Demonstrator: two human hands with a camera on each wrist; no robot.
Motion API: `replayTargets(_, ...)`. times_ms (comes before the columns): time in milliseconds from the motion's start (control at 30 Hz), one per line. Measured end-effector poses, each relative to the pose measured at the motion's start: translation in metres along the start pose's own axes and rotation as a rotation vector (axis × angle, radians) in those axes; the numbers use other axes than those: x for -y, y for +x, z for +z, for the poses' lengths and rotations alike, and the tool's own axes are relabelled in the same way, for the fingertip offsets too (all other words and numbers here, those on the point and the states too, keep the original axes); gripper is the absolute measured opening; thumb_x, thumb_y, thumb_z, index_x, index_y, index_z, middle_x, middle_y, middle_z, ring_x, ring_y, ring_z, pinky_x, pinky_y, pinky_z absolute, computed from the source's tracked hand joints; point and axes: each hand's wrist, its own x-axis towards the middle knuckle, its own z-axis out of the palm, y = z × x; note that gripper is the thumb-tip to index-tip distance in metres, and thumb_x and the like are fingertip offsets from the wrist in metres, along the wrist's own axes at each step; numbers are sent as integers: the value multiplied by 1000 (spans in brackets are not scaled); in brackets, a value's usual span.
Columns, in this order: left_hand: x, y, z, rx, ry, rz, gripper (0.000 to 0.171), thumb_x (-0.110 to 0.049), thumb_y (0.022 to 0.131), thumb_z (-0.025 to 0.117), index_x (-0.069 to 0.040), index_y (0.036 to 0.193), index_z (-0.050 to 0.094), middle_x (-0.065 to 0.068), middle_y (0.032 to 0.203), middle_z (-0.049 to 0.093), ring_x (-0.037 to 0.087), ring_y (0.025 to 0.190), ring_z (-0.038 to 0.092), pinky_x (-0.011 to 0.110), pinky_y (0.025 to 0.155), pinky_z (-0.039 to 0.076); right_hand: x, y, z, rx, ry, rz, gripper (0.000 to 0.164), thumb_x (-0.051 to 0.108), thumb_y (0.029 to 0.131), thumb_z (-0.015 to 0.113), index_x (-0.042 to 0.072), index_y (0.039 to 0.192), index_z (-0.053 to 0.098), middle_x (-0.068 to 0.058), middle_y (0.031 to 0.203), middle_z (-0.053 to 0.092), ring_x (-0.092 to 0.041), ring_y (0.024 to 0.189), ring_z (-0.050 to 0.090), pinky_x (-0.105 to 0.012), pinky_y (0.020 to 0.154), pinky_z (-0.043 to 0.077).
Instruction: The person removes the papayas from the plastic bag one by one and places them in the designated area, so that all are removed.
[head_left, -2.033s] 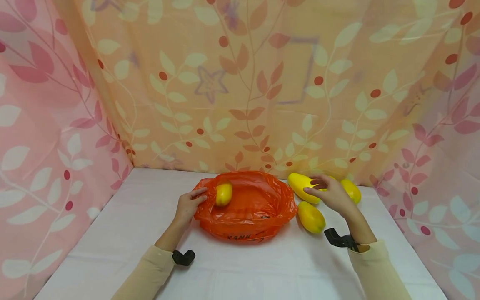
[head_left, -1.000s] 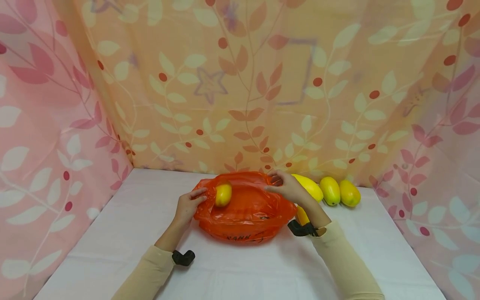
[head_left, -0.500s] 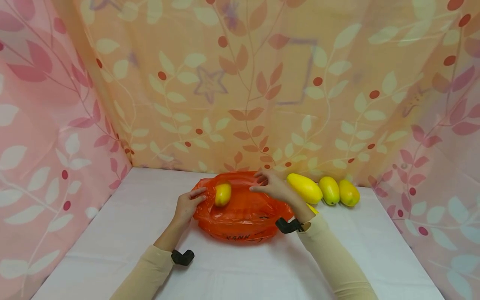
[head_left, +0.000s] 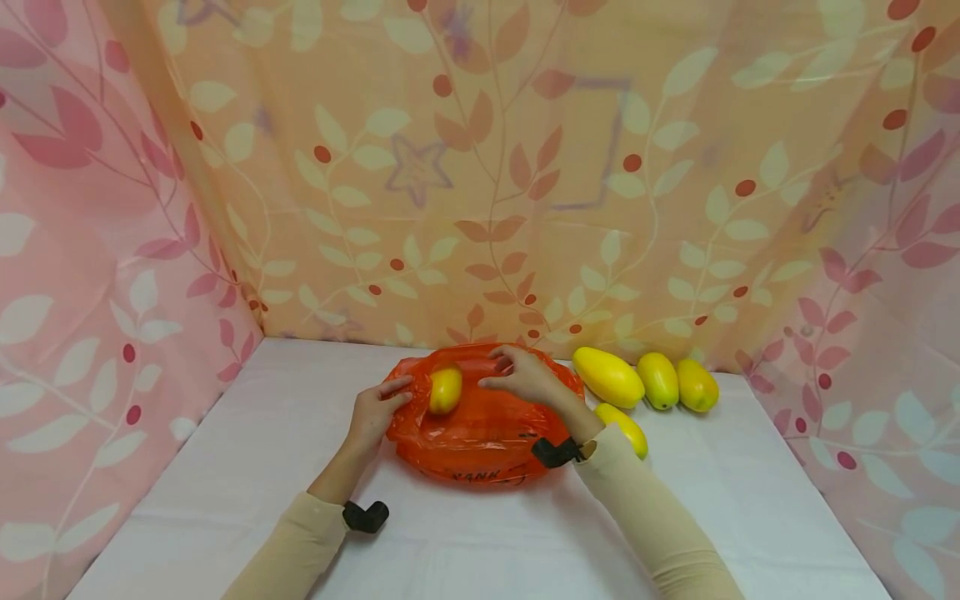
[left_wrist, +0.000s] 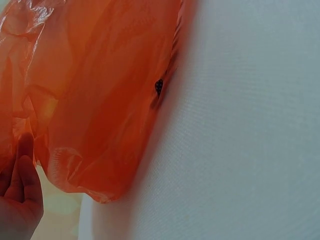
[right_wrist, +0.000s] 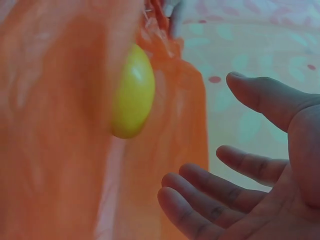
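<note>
A red-orange plastic bag (head_left: 472, 454) lies with its mouth spread on the white table. Inside, at its left, rests a yellow oval fruit (head_left: 446, 392), smooth and shiny in the right wrist view. My left hand (head_left: 371, 419) pinches the bag's left rim; in the left wrist view its fingers (left_wrist: 31, 182) are at the gathered plastic. Above the bag's mouth hovers my right hand (head_left: 528, 379), fingers apart and nothing in it. In the right wrist view, its fingers (right_wrist: 200, 182) and thumb are spread, facing the fruit.
Right of the bag lie a long yellow fruit (head_left: 609, 377), two oval yellow fruits (head_left: 658, 381) side by side, and a nearer yellow fruit (head_left: 628, 429) partly behind the right sleeve. Floral curtains (head_left: 495, 167) enclose the table's back and sides.
My right hand has moved left from over the loose fruits to above the bag's mouth, staying without a load. My left hand has kept its place at the bag's rim.
</note>
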Motion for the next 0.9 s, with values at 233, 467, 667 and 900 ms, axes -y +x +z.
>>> replayTargets(233, 0, 0, -1, -5, 8, 3, 38, -12, 96, 59, -6, 133, 60, 15, 150, 44, 31, 139, 42, 42, 109, 42, 1, 9, 15, 28, -34, -16, 61, 34, 86, 74, 1, 133, 52, -22, 129, 59, -35, 115, 58, -46, 95, 52)
replayTargets(467, 0, 0, 0, 0, 2, -1, 38, -12, 96, 58, -7, 133, 60, 15, 150, 44, 30, 137, 44, 41, 108, 43, 5, 15, 31, 53, -50, 1, 62, 38, 85, 73, 8, 135, 53, -15, 137, 56, -35, 123, 54, -50, 103, 47)
replayTargets(667, 0, 0, 0, 0, -1, 5, 38, -11, 96, 58, -6, 134, 60, 16, 149, 45, 31, 136, 46, 42, 108, 43, 3, 23, 47, 46, -5, -17, 61, 32, 86, 74, 6, 135, 51, -17, 136, 55, -35, 123, 53, -50, 104, 46)
replayTargets(900, 0, 0, 1, -2, 9, -3, 38, -12, 95, 59, -7, 133, 60, 15, 149, 46, 30, 137, 45, 43, 109, 43, 5, 30, 61, 58, -24, -18, 73, 36, 86, 73, 6, 145, 42, -13, 143, 51, -30, 129, 50, -48, 111, 42)
